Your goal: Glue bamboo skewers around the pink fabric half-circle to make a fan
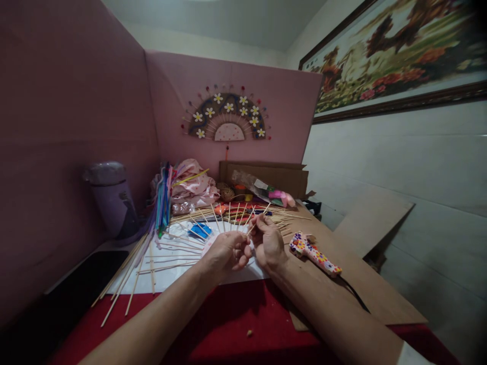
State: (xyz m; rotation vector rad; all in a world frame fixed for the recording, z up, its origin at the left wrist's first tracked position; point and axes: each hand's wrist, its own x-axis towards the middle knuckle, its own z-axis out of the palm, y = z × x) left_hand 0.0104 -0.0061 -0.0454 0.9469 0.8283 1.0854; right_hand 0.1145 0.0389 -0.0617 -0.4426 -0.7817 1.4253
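Observation:
Over the white sheet [171, 281], my left hand [230, 251] and my right hand [268, 241] are close together, both with fingers pinched. A thin wooden stick [251, 229] slants up to the right between them, its lower end at my left fingertips and its upper part at my right fingers. Beneath the hands several wooden sticks [201, 223] fan out from a pale pink piece [207, 247], which my left hand mostly covers. A small blue packet [200, 230] lies among these sticks.
A flower-patterned glue gun [314, 253] with a black cord lies on brown cardboard [365, 289] at right. Loose sticks [127, 276], pipe cleaners [163, 197] and a lilac bottle [114, 203] stand left. Behind are pink cloth [194, 185], twine [225, 191] and a decorated fan [229, 133].

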